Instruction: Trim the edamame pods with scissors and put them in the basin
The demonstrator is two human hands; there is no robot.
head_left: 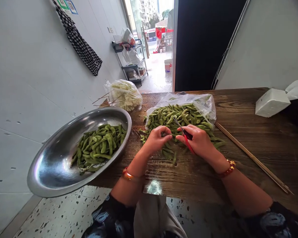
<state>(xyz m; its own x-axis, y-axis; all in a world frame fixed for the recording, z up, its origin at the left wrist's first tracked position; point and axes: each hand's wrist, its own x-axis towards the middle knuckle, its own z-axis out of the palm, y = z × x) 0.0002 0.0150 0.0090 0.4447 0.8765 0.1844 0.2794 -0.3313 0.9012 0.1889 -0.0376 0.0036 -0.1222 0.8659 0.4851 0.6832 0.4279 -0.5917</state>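
My right hand (200, 140) is wrapped round a pair of scissors (189, 143) with red handles, their blades pointing up and away to the left. Close beside it, my left hand (157, 138) is closed in a pinch on an edamame pod (167, 134), mostly hidden by the fingers. Beneath and beyond both hands lies a heap of green edamame pods (161, 116), spilling from a clear plastic bag (206, 102). To the left, a wide metal basin (52, 165) holds more pods (99, 145) and tilts at the table's edge.
A bag of cauliflower florets (125, 94) sits behind the basin. Long thin bamboo skewers (253, 157) lie on the wooden table (238, 109) at right, with a white pack of tissues (272, 102) farther back. A shelf cart (131, 62) stands beside the doorway.
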